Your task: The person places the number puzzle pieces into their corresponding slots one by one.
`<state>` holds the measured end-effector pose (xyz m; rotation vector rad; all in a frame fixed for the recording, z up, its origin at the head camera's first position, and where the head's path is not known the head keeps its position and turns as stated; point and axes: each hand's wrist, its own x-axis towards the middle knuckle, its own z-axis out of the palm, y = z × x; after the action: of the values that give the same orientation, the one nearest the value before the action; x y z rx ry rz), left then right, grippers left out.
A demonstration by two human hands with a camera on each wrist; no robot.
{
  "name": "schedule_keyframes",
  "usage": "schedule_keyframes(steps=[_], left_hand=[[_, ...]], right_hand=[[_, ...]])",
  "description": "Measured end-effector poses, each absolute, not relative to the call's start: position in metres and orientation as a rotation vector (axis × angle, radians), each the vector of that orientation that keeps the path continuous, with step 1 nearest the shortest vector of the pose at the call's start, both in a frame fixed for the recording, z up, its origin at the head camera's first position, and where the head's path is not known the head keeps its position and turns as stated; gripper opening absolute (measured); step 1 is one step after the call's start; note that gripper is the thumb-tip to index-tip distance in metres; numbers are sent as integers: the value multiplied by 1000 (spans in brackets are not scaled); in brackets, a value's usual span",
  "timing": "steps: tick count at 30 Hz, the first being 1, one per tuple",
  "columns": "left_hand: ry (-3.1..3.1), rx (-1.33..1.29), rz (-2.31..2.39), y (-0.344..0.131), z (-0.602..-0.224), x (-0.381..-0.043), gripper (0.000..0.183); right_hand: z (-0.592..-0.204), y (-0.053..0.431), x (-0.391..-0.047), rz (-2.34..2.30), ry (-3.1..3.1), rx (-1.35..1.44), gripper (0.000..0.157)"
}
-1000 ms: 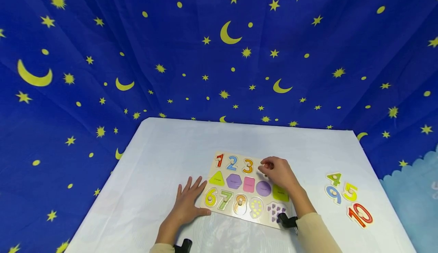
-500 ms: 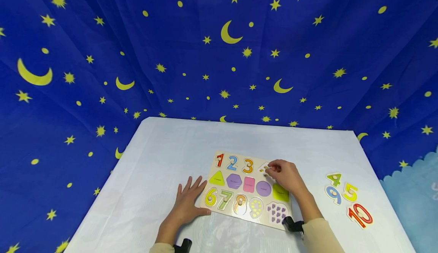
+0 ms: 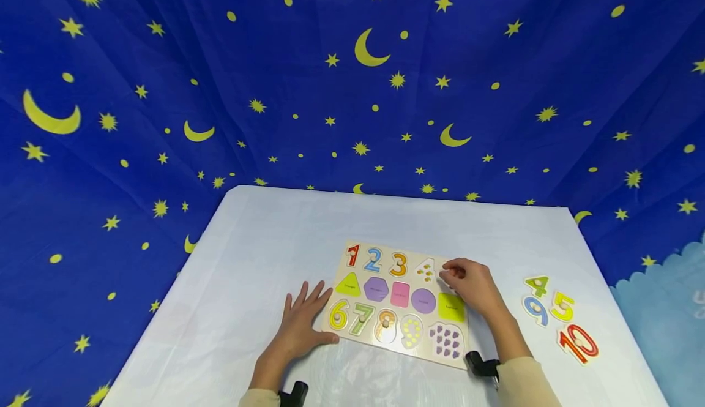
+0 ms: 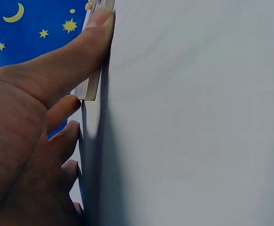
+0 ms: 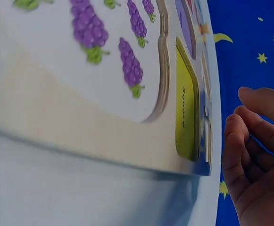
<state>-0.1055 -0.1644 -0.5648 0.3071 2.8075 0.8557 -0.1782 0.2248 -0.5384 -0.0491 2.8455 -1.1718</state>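
A wooden number puzzle board (image 3: 421, 352) lies on the white table. The left hand (image 3: 302, 327) is spread flat at its left side; in the left wrist view its thumb (image 4: 75, 56) rests on the board's edge. The right hand (image 3: 470, 284) hovers over the upper right corner, covering most of the recess there. In the right wrist view its fingers (image 5: 236, 146) are loosely bent, with nothing visible between them and the thumb. Left of that hand, the recess for the 4 (image 3: 425, 270) shows small printed pictures. The grape-printed recess for the 10 (image 3: 447, 341) is uncovered too.
Loose pieces lie right of the board: a green 4 (image 3: 537, 286), yellow 5 (image 3: 563, 306), blue 9 (image 3: 535, 311) and red 10 (image 3: 578, 343). Pieces 1, 2, 3, 6, 7 and 8 sit in the board. A blue starry curtain (image 3: 308, 58) hangs behind the table.
The right hand has shifted right, from over the recess for the 4 to the upper right corner, uncovering that recess. The left hand keeps its place.
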Motion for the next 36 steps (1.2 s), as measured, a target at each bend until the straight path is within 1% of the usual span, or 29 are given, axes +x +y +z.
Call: schedule_keyframes(steps=[5, 12, 25, 36], left_hand=[[2817, 307, 848, -163, -564, -108, 104], [2829, 311, 837, -161, -564, -112, 104], [2827, 324, 831, -159, -563, -118, 104], [2821, 331, 853, -166, -569, -109, 105]], right_hand=[[-536, 232, -176, -1176, 2855, -33, 28], [-529, 245, -171, -1122, 2941, -25, 24], [-528, 269, -164, -1057, 3007, 25, 23], [-536, 290, -145, -1027, 3045, 128, 25]])
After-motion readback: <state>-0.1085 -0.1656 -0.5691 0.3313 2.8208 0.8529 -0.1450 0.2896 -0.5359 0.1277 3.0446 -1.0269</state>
